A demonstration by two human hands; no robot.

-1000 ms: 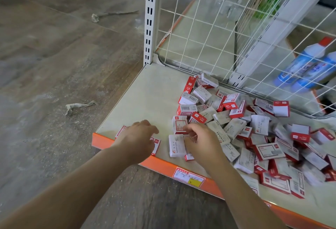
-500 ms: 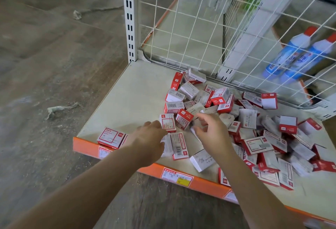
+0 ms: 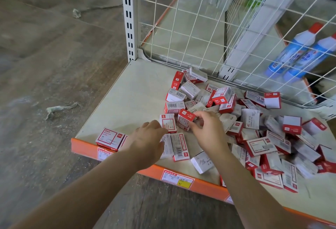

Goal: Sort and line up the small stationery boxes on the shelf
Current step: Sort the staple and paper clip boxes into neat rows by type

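Observation:
A loose heap of small red-and-white stationery boxes [image 3: 254, 125] covers the middle and right of the beige shelf [image 3: 131, 97]. Two boxes [image 3: 111, 137] lie flat side by side at the front left corner. My right hand [image 3: 209, 134] pinches a red-topped box [image 3: 184, 119] at the heap's left edge, between thumb and fingers. My left hand [image 3: 145, 141] lies beside it, with its fingertips touching an upright box [image 3: 168, 123] and its thumb over a white box [image 3: 167, 148] lying flat. Another flat box [image 3: 180, 147] sits between my hands.
A white wire mesh [image 3: 200, 28] and a slotted upright post [image 3: 129, 17] close the shelf's back. Two blue bottles [image 3: 300, 54] lie behind the mesh at the right. The orange front edge [image 3: 149, 172] carries a price label [image 3: 177, 178]. Paper scraps [image 3: 58, 109] lie on the floor.
My left hand moved right from the two front-corner boxes to the heap's edge. My right hand moved away from the front boxes and took hold of the red-topped box.

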